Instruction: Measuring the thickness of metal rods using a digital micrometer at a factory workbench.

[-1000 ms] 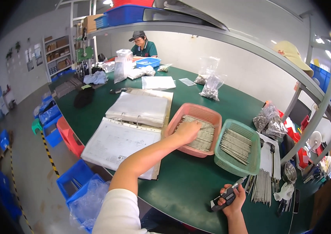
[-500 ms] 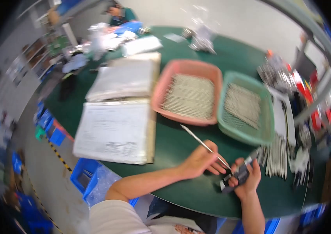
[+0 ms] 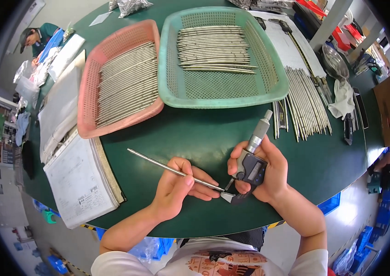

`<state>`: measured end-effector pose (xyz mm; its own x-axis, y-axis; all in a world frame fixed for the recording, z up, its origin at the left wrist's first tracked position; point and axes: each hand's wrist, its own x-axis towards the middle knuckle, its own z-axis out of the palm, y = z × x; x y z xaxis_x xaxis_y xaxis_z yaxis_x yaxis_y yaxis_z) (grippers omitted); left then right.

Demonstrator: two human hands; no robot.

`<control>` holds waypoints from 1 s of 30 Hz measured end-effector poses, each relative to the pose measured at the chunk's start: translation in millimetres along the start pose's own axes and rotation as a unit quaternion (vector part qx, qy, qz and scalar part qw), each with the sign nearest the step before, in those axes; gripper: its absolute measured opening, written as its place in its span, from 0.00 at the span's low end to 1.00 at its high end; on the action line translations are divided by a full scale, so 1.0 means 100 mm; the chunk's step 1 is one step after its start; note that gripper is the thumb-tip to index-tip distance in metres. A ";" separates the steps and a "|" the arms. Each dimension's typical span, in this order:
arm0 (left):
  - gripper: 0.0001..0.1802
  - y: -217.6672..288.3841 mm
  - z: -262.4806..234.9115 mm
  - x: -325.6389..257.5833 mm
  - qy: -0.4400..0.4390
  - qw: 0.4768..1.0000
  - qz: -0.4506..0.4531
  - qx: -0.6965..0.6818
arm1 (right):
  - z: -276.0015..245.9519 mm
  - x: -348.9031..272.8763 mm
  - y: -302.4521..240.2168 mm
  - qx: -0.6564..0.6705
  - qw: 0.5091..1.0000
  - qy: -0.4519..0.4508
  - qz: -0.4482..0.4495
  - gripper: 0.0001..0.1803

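Note:
Between the thumb and fingers of my left hand (image 3: pixel 175 185) is a thin metal rod (image 3: pixel 158 164), slanting down to the right. My right hand (image 3: pixel 271 172) is closed round a digital micrometer (image 3: pixel 253 168), its silver thimble pointing up and away. The rod's lower right end lies at the micrometer's jaws; whether they touch it I cannot tell. Beyond my hands stand a pink basket (image 3: pixel 83 99) and a green basket (image 3: pixel 222 102), each holding rows of similar metal rods.
More rods (image 3: pixel 306 103) lie bundled on the green table (image 3: pixel 135 138) at the right, beside a caliper (image 3: pixel 296 46) on white paper. An open binder (image 3: pixel 82 181) with printed sheets covers the left side. A co-worker (image 3: pixel 34 39) sits at the far left.
My view has swung to the right, so the baskets and binder appear farther left. The rod's end stays by the micrometer, and both hands keep their holds.

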<state>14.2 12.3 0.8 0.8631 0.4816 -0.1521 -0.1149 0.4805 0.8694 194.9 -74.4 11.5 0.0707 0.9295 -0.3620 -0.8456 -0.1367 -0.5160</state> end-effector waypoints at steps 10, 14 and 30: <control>0.10 -0.01 0.01 -0.01 -0.005 1.000 0.001 0.026 | 0.01 0.02 0.00 -0.001 1.000 -0.023 0.016 0.32; 0.10 -0.02 0.00 0.00 -0.007 0.999 0.010 0.034 | 0.00 0.02 0.00 -0.009 1.000 -0.023 0.006 0.32; 0.09 -0.01 0.00 0.00 -0.013 0.999 0.004 0.031 | 0.02 0.01 -0.01 -0.011 1.000 -0.015 0.018 0.33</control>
<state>14.5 11.9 -0.1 0.8746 0.4659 -0.1340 -0.0914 0.4299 0.8982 195.0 -72.5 12.8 0.0248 0.9338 -0.3570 -0.8350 -0.1770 -0.5211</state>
